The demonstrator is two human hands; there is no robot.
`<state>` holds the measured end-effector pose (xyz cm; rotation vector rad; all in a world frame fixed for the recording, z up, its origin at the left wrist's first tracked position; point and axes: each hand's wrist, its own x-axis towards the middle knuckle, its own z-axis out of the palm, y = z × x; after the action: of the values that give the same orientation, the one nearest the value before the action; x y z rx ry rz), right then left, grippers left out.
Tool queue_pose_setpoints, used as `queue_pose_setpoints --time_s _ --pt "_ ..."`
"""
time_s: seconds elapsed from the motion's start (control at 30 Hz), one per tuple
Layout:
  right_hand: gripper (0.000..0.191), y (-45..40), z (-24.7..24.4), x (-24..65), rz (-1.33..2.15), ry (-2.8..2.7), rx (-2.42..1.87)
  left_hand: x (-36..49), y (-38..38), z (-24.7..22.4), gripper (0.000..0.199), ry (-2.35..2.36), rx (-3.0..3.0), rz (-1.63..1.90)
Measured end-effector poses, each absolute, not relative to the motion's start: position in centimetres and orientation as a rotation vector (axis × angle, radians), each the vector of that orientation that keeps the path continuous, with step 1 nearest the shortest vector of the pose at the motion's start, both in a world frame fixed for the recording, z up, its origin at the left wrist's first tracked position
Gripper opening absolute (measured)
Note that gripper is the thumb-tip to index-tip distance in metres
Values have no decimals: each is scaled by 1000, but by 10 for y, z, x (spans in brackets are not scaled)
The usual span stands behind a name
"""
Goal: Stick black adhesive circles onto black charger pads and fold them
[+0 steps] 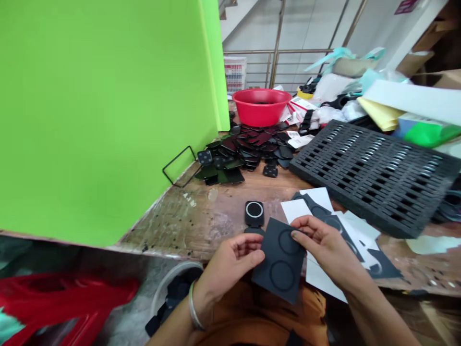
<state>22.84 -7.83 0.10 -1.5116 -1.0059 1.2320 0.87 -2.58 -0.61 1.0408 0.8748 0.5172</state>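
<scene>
Two rings mark the face of the black sheet (273,257), which is held between the hands above the near edge of the table (151,230), tilted toward the wearer. Its long axis runs from near to far, leaning a little to the right at the far end, so one ring lies near and the other far. The left hand (228,264) grips the left edge, thumb on the face and fingers curled. The right hand (322,245) pinches the far right corner, its thumb tip beside the far ring, making it the closer hand to that ring.

Just left of the sheet's far end lies a black folding device (254,210) with a pale ring; the left hand is nearer to it and hides part of its near half. To the right, white sheets (296,210) and more dark ones lie loosely overlapped beneath and around the right hand. Farther right sits a slotted foam tray (374,175). Far beyond the device, dark plates (252,149) are heaped before a red basin (261,110).
</scene>
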Motion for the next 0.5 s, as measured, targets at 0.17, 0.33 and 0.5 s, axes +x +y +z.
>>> queue_pose_setpoints --time_s 0.17,0.33,0.5 --pt "27 -65 -13 199 1299 -992 -1472 -1 -33 -11 30 965 843 529" --pt "29 -57 -22 183 1366 -997 -1440 -11 -34 -9 27 952 832 590" --pt "30 -56 -21 170 1321 -1030 -1470 -18 -32 -15 21 974 813 639"
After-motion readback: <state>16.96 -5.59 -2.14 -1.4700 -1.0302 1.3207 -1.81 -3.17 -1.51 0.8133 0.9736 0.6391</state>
